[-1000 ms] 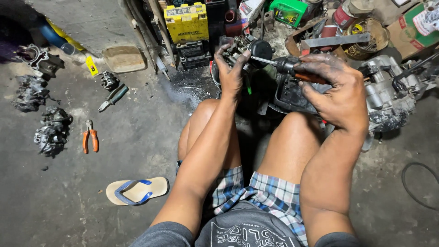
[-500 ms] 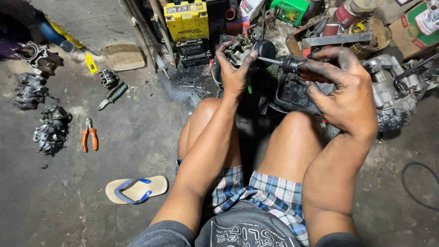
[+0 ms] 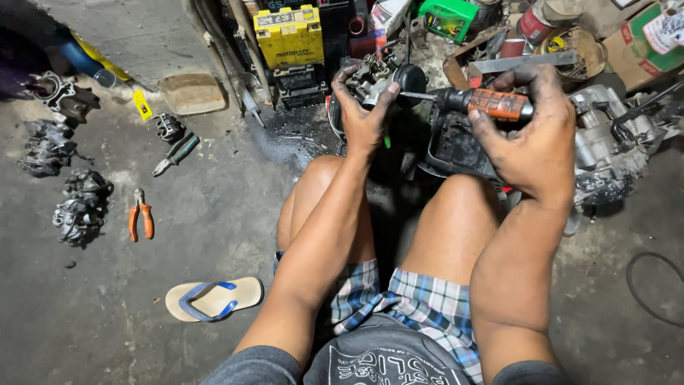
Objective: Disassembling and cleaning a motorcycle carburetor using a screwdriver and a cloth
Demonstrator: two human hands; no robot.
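Left hand (image 3: 365, 117) is wrapped around a small carb (image 3: 370, 77), fingers curled tight on its body, holding it up over the knees in front of the yellow battery (image 3: 288, 36). Right hand (image 3: 531, 135) grips the screwdriver (image 3: 484, 102) by its orange handle, fingers closed around it, tip set against the carb's side. So it looks mid-job to me: the carb is off the engine (image 3: 605, 142) and in hand, but can't tell whether the screw is going in or out. Other greasy carbs (image 3: 82, 207) lie on the floor well off to the left, near the pliers (image 3: 140, 214) and a flip-flop (image 3: 214, 298).
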